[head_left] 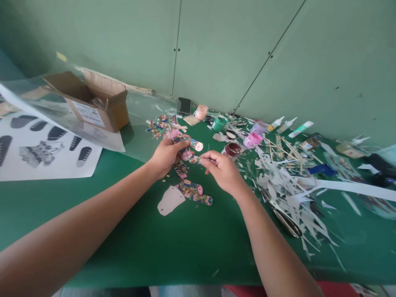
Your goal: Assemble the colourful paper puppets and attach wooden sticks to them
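Observation:
My left hand [167, 156] is closed on a colourful patterned cut-out piece [196, 145] with a pale round end, its thumb lying on top. A small patterned strip with a pink patch [187, 155] extends below it toward my right hand [223, 170]. The right fingers pinch the end of that strip. Below my hands, a longer patterned cut-out [194, 190] lies on the green table, beside a white cut-out [170, 201] with small holes. Several tiny brass-coloured fasteners [167, 176] are scattered near my left wrist. More patterned cut-outs [163, 126] lie behind my left hand.
At left stand an open cardboard box [119, 111] and a printed sheet [62, 152]. Paint jars, including a green one [219, 123] and a pink one [253, 140], are at the back. White paper scraps [287, 194], sticks and scissors [286, 220] cover the right side.

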Action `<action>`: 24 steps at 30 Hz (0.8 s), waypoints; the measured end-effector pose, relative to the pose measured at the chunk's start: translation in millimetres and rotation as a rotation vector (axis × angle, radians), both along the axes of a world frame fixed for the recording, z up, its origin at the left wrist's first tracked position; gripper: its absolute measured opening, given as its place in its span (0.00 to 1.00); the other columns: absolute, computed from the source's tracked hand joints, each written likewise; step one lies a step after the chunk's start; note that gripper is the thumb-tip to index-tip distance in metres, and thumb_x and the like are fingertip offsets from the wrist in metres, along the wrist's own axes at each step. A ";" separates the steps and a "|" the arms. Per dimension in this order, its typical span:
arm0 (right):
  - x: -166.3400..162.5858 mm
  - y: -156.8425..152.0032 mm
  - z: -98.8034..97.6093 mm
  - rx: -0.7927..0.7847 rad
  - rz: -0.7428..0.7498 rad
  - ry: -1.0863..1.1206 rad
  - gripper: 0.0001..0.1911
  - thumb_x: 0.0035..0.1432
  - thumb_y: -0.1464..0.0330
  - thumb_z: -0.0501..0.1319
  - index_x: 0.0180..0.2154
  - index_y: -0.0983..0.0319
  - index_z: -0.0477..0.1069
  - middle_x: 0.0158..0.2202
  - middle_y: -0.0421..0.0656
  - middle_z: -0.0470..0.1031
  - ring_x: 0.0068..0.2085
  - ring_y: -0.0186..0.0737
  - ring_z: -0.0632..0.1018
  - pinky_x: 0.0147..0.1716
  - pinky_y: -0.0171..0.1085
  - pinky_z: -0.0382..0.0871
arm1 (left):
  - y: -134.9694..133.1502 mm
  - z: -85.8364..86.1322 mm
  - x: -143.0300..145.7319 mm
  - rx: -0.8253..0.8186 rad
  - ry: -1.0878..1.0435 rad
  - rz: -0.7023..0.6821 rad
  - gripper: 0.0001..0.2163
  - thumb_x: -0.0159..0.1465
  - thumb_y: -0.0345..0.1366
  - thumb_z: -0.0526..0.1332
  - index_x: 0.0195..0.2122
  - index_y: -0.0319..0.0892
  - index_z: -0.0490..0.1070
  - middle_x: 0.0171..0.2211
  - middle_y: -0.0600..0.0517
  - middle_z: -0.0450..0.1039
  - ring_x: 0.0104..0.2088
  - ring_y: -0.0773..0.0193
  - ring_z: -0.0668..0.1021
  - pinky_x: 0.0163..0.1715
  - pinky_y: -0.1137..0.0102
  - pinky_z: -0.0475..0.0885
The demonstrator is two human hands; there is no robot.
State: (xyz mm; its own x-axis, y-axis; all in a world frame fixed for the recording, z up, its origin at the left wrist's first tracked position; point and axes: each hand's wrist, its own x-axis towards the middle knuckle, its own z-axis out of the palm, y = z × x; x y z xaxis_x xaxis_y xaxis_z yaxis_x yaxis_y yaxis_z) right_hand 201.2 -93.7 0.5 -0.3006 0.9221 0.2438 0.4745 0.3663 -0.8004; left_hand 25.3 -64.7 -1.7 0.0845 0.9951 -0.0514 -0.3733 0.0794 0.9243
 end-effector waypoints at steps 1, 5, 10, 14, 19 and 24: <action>0.1 -0.1 -1.2 0.008 0.009 0.005 0.10 0.59 0.61 0.57 0.33 0.61 0.70 0.25 0.37 0.69 0.24 0.33 0.70 0.25 0.33 0.62 | 1.1 -1.6 -0.4 -0.003 0.009 0.019 0.12 0.48 0.36 0.71 0.31 0.38 0.74 0.25 0.55 0.73 0.23 0.70 0.74 0.24 0.74 0.69; 0.7 0.7 -5.1 0.036 -0.063 0.055 0.11 0.59 0.60 0.58 0.30 0.60 0.68 0.23 0.36 0.67 0.23 0.32 0.68 0.24 0.33 0.61 | 2.3 -6.1 -2.0 0.053 0.116 0.035 0.12 0.48 0.38 0.72 0.31 0.38 0.74 0.28 0.53 0.75 0.26 0.68 0.75 0.28 0.73 0.71; -0.8 3.6 -6.2 -0.029 -0.130 0.182 0.09 0.56 0.62 0.58 0.34 0.61 0.69 0.20 0.35 0.67 0.20 0.32 0.69 0.22 0.33 0.62 | 0.0 -5.2 -1.3 0.075 0.186 0.013 0.13 0.47 0.39 0.73 0.27 0.37 0.73 0.26 0.52 0.75 0.26 0.67 0.75 0.28 0.72 0.70; -3.0 3.6 -5.2 -0.063 -0.161 0.207 0.09 0.53 0.63 0.60 0.35 0.61 0.70 0.19 0.35 0.68 0.19 0.31 0.69 0.20 0.32 0.61 | -1.8 -1.3 0.4 0.048 0.165 -0.026 0.13 0.47 0.38 0.73 0.25 0.37 0.72 0.24 0.52 0.74 0.24 0.68 0.74 0.24 0.74 0.68; -4.1 3.2 -4.4 -0.132 -0.194 0.302 0.10 0.51 0.61 0.61 0.31 0.61 0.69 0.18 0.34 0.67 0.16 0.29 0.66 0.16 0.31 0.61 | -3.2 2.5 0.0 -0.035 -0.043 -0.118 0.09 0.51 0.35 0.71 0.28 0.37 0.73 0.22 0.55 0.71 0.21 0.72 0.73 0.27 0.73 0.72; -5.0 2.5 -4.1 -0.194 -0.163 0.429 0.13 0.50 0.58 0.63 0.31 0.61 0.69 0.17 0.32 0.67 0.15 0.28 0.66 0.16 0.30 0.62 | -5.5 1.8 -0.6 -0.088 -0.195 -0.250 0.07 0.55 0.33 0.68 0.36 0.40 0.77 0.27 0.54 0.74 0.21 0.74 0.72 0.36 0.69 0.77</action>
State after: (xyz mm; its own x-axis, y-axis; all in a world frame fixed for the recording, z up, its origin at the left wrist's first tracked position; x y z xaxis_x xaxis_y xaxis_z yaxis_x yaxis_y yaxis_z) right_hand 196.2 -91.2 -3.6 -0.0594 0.9893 0.1329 0.1260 0.1396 -0.9822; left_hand 24.6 -70.3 0.0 0.3427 0.9346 -0.0951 -0.5010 0.2674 0.8231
